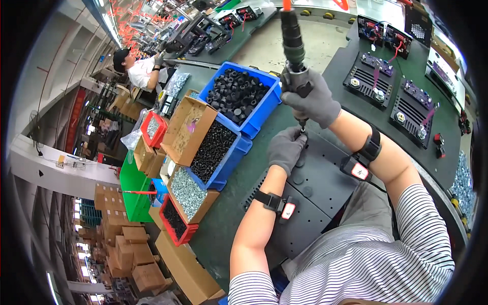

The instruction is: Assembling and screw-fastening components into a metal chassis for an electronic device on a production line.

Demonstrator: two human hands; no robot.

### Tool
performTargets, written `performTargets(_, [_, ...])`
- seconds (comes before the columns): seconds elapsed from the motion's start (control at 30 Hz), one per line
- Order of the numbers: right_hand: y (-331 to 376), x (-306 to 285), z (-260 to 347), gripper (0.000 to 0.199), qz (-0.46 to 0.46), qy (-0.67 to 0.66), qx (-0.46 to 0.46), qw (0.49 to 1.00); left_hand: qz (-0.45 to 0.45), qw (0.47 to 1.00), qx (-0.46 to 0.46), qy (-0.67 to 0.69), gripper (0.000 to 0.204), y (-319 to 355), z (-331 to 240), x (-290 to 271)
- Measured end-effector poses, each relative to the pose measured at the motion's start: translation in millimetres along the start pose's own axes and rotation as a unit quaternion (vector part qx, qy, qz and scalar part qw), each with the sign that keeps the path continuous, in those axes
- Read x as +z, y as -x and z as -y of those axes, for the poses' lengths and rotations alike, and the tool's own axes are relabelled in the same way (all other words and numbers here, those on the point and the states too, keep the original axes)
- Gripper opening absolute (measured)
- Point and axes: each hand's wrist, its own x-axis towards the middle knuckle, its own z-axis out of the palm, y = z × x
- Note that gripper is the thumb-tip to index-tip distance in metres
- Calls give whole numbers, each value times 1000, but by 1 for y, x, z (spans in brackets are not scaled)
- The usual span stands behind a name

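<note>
- Dark green table [252,165] in a busy workshop hall carries the parts, its flat top presumably giving firm backing.
- Dark grey sheet-metal panel [325,188], dotted with small holes and round black discs [299,179], lies on the table right before the person's body, probably to bring it under both hands.
- Long black-and-grey power screwdriver [295,58] stands nearly upright, bit down at the panel's far end, apparently to meet the metal squarely.
- Grey-gloved right hand [319,101]: fingers wrapped around the screwdriver's body, likely to steer and press it.
- Grey-gloved left hand [286,150]: fingers gathered beside the bit's tip, perhaps as a guide; whether they pinch anything I cannot tell.
- Left of the panel, a blue plastic bin [264,113] of black caps, another of black screws, a brown cardboard box [208,203] of silver screws and a red plastic tray [184,235] stand close together, seemingly sorted for easy picking.
- Right, two black slotted plates [368,81] bearing purple circuit boards lie apart, perhaps for working room.
- Farther off, upper left, sits a co-worker [142,71] in white.
</note>
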Motion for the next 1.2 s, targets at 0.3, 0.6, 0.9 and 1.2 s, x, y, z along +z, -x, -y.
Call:
performTargets(0.3, [-3, 15, -15, 43, 49, 33, 35, 998, 3, 997, 37, -65, 29, 1, 4, -4])
performTargets(0.6, [4, 2, -19, 36, 50, -82, 22, 995, 25, 997, -11, -75, 27, 7, -13, -10])
performTargets(0.9, [6, -15, 3, 31, 7, -59, -18, 998, 13, 1000, -14, -11, 29, 3, 3, -4])
performTargets(1.2, [14, -10, -4, 33, 7, -101, 1, 995, -14, 995, 45, -92, 26, 3, 3, -7])
